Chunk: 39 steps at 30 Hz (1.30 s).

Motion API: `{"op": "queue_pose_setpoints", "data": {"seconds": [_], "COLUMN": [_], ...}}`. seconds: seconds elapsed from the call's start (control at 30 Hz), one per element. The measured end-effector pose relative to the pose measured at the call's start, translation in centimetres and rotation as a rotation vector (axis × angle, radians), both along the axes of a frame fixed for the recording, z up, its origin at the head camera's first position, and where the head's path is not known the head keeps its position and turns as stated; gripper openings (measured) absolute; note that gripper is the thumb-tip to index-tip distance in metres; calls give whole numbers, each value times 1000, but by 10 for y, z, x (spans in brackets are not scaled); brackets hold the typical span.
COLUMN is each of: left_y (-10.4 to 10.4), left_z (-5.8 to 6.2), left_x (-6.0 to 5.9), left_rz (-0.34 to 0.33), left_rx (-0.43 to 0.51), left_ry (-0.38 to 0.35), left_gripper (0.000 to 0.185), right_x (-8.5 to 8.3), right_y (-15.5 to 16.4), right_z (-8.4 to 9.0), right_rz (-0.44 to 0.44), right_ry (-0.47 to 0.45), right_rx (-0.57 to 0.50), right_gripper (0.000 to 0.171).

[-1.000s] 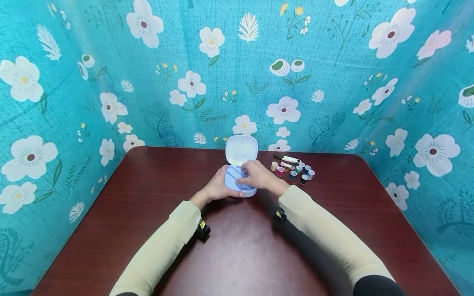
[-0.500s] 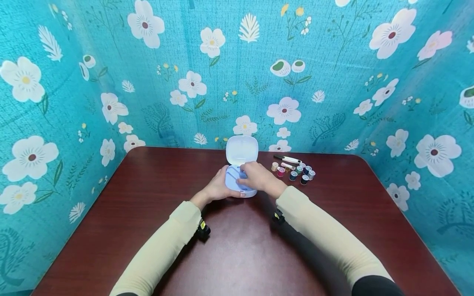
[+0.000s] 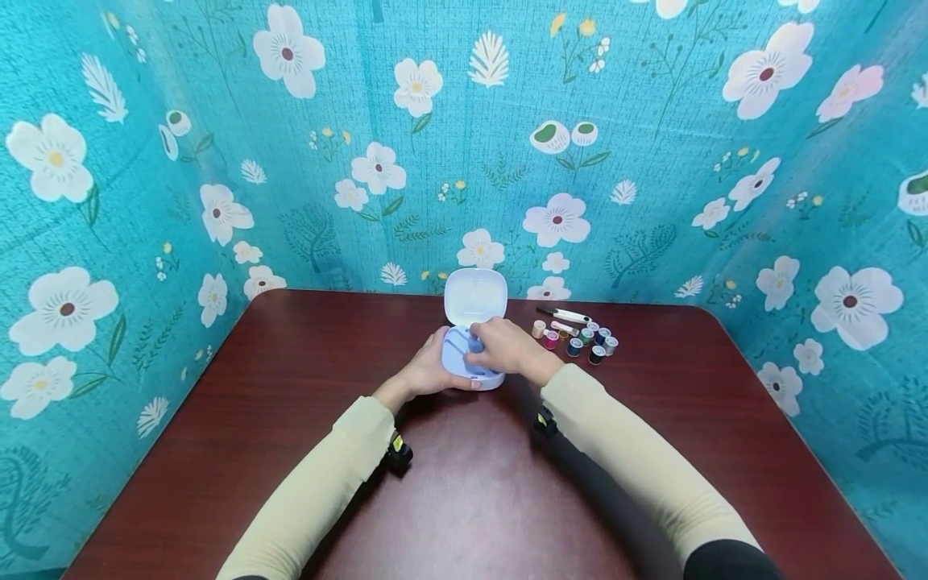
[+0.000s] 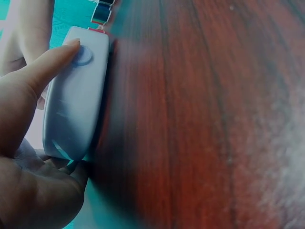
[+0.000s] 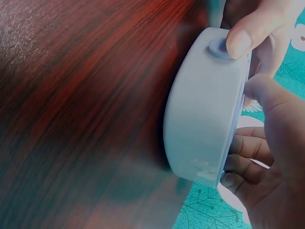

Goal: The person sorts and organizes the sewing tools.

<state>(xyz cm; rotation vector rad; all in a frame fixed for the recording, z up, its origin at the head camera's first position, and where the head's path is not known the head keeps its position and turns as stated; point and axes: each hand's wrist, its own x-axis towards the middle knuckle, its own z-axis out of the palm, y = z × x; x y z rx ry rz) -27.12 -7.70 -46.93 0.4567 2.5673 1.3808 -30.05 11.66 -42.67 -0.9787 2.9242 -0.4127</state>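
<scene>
We see teal floral cloth walling a dark red wooden table on three sides. At its centre our left hand grasps the open pale blue case; our right hand reaches in, curled, its contents unclear. Thread spools sit at three o'clock

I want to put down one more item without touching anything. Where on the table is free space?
The left part of the table beside the left hand is bare, as is the near strip between the sleeves. It is crowded right of the light blue case, where thread spools cluster near the back edge.
</scene>
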Motion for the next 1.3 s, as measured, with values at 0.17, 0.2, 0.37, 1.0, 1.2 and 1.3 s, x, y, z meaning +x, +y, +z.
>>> {"op": "queue_pose_setpoints", "data": {"seconds": [0.17, 0.2, 0.37, 1.0, 1.2, 1.3], "left_y": [1, 1, 1, 0, -1, -1], "left_z": [0, 0, 1, 1, 1, 1], "left_x": [1, 1, 2, 2, 2, 2], "left_rz": [2, 3, 3, 9, -2, -10], "left_rx": [9, 8, 11, 29, 40, 59], "left_ry": [-5, -6, -2, -4, 5, 4], "left_gripper": [116, 117, 116, 113, 114, 115], "right_x": [-3, -4, -4, -6, -4, -3], "right_y": [2, 2, 3, 5, 5, 6], "right_z": [-4, -5, -6, -7, -7, -6], "right_rz": [-2, -1, -4, -31, -40, -32], "right_ry": [16, 19, 25, 2, 36, 78], "right_rx": [-16, -18, -34, -83, -77, -80], "right_gripper": [33, 33, 34, 40, 41, 40]}}
